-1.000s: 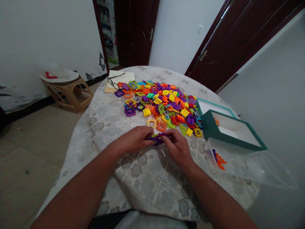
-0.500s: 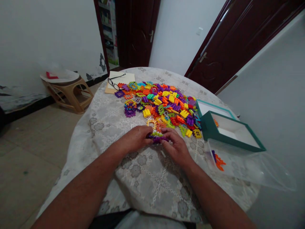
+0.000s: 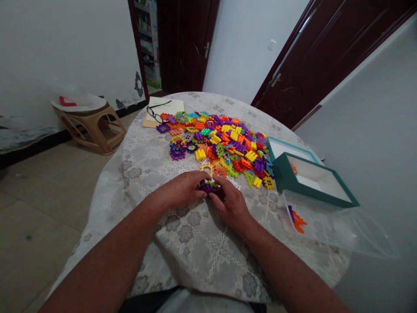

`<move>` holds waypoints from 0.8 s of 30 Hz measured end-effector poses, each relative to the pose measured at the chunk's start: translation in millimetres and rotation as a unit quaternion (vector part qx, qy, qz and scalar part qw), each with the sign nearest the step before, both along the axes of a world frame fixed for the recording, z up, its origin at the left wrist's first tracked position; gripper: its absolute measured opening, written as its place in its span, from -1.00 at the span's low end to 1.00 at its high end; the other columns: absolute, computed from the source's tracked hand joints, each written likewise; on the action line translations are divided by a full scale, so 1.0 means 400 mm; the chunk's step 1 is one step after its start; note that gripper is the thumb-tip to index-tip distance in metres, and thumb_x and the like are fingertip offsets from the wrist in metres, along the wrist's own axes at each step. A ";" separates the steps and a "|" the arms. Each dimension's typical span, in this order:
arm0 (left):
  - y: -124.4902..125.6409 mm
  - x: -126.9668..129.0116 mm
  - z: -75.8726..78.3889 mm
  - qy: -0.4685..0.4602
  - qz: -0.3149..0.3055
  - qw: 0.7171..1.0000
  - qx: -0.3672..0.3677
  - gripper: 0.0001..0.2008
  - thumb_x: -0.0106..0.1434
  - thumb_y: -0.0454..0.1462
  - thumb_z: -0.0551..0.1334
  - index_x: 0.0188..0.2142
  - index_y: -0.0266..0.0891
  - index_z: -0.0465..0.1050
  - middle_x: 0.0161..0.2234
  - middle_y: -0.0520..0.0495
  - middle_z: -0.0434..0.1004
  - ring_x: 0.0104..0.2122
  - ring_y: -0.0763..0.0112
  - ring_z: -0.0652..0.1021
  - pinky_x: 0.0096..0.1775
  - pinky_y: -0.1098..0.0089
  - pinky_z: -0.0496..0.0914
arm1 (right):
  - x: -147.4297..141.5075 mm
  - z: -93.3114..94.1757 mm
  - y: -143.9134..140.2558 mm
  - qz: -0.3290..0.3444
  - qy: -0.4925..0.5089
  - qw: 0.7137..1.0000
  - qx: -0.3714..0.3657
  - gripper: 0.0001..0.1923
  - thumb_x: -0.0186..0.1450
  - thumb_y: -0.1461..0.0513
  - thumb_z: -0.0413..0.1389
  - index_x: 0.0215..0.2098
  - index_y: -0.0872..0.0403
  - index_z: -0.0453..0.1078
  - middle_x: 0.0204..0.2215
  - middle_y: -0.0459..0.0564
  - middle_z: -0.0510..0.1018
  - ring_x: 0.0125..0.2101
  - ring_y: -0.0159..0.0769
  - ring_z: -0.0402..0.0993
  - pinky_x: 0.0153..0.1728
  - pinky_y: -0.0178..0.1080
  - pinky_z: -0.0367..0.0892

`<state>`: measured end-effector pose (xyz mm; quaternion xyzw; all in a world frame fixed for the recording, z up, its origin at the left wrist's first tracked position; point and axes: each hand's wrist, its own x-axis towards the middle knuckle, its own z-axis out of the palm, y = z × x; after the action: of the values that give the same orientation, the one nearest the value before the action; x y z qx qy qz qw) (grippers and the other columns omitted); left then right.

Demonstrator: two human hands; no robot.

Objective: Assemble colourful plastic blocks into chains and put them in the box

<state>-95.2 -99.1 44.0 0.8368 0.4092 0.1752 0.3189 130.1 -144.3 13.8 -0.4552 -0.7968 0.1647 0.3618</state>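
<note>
— What have you got there?

— A purple interlocking plastic piece [image 3: 210, 188], pinched between my left hand [image 3: 184, 189] and right hand [image 3: 230, 204], low over the desk [image 3: 146, 161]. It looks light, stiff and a bit slick, so I hold its notched edges.

— And around you?

— The pile of coloured pieces [image 3: 221, 143] lies just beyond, the teal box [image 3: 309, 182] to my right, and the glasses [image 3: 156, 113] far off.
</note>
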 end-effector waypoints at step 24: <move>0.019 -0.020 -0.002 -0.001 0.073 0.997 0.032 -0.84 0.30 -0.23 0.31 -0.12 -0.11 0.51 -0.13 -0.09 0.63 -0.13 0.22 0.55 -0.09 0.28 0.35 | 0.070 0.016 0.141 -0.075 -0.061 0.995 -0.023 -0.68 0.37 0.23 0.19 0.08 0.05 0.53 -0.11 0.07 0.55 -0.22 -0.19 0.50 -0.10 -0.12 0.45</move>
<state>-103.3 -91.6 43.1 0.8142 0.4634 0.2117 0.2785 158.1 -87.9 20.0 -0.5314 -0.7768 0.1272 0.3129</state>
